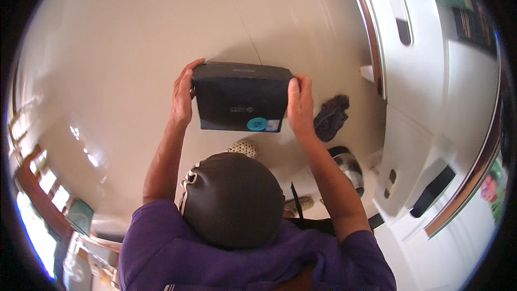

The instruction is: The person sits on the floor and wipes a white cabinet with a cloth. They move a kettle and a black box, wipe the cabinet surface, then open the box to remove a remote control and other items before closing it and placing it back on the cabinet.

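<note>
A black box with faint printing on its front is held up between my two hands. On its lower right corner are a round teal sticker and a small white label. My left hand grips the left end, with the thumb along the near edge. Pressed against the right end is my right hand, thumb near the top corner. The box appears to be above the floor, and its underside is hidden.
Glossy beige floor lies around the box. A dark crumpled cloth is on it to the right, beside a shiny metal container. White cabinet fronts line the right side. Patterned footwear shows beyond the dark cap.
</note>
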A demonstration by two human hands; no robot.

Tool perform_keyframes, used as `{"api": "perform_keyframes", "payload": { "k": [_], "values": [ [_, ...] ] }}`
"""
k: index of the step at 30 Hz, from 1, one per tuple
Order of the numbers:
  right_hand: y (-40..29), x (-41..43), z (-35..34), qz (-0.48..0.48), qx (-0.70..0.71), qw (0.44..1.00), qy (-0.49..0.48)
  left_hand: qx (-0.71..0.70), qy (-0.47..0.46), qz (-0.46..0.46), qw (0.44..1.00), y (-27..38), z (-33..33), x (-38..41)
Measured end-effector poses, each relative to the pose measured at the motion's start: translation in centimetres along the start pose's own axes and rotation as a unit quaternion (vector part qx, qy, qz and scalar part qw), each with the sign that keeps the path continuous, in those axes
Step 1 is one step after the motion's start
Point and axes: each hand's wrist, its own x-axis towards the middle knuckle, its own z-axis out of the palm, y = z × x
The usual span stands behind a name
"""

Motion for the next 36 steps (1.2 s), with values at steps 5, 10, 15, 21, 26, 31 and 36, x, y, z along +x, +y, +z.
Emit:
{"api": "perform_keyframes", "payload": {
  "k": [5, 10, 15, 21, 26, 31, 36],
  "values": [
    [0.3, -3.6, 0.6, 0.042, 0.050, 0.998, 0.000, 0.122, -0.009, 0.103, 0.987, -1.6, -0.3, -0.8],
    [1.1, -4.2, 0.5, 0.014, 0.062, 0.998, 0.014, 0.146, 0.023, 0.101, 0.984, -1.6, 0.9, -1.1],
    [1.4, -4.2, 0.0, -0.023, 0.044, 0.999, -0.007, 0.109, 0.012, 0.103, 0.989, -2.0, 0.3, -1.0],
    [1.6, -4.7, -0.5, -0.004, 0.034, 0.999, -0.019, 0.119, 0.011, 0.141, 0.983, -2.5, 0.4, -0.7],
    [1.9, -4.6, -0.3, -0.020, 0.044, 0.999, -0.009, 0.142, 0.033, 0.160, 0.976, -2.5, 0.7, -1.0],
    [1.7, -4.4, -0.3, -0.042, 0.037, 0.998, -0.007, 0.200, 0.064, 0.171, 0.963, -2.0, 1.2, -1.5],
    [1.0, -4.3, -0.2, -0.051, 0.002, 0.999, -0.003, 0.223, 0.084, 0.158, 0.958, -2.5, 1.1, -1.3]
  ]
}}
